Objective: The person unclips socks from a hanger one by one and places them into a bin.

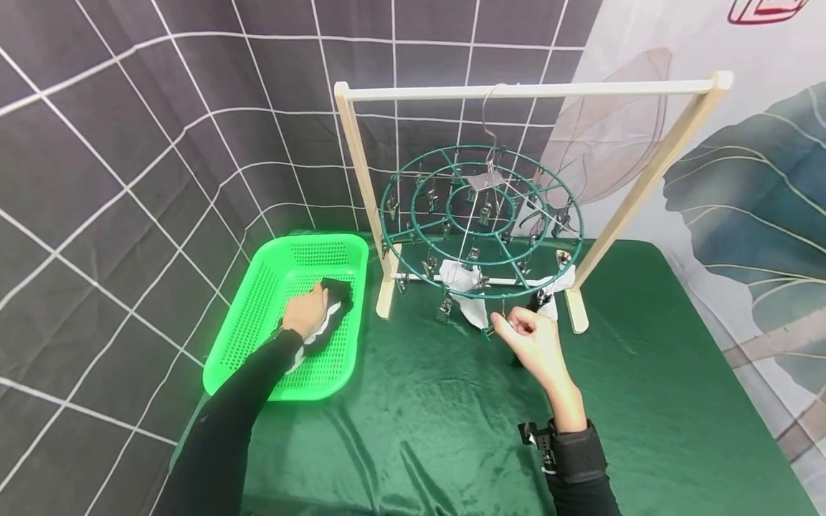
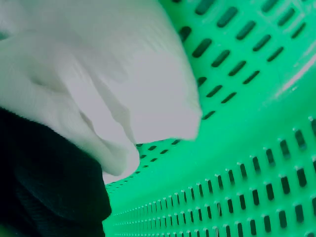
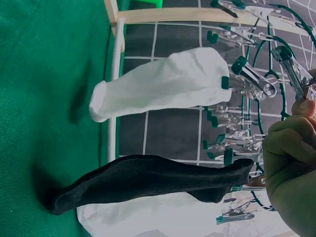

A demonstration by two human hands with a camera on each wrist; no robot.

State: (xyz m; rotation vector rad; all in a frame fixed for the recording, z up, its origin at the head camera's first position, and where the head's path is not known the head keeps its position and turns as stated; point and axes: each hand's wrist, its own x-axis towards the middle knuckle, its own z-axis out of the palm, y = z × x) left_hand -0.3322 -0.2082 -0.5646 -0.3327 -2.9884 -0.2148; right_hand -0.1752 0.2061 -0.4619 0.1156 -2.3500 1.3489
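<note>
Left hand gripping socks in green basket, right hand pinching a clip under round hanger

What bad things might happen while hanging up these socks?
The right hand pinches a metal clip on the round green hanger; it might snap on a finger or slip. That hanger hangs from one hook on the wooden rack, so tugging could swing it. The left hand grabs bunched socks in the green basket, so extras might drop.

A black sock and a white sock lie bunched up under the left hand's fingers.
</note>
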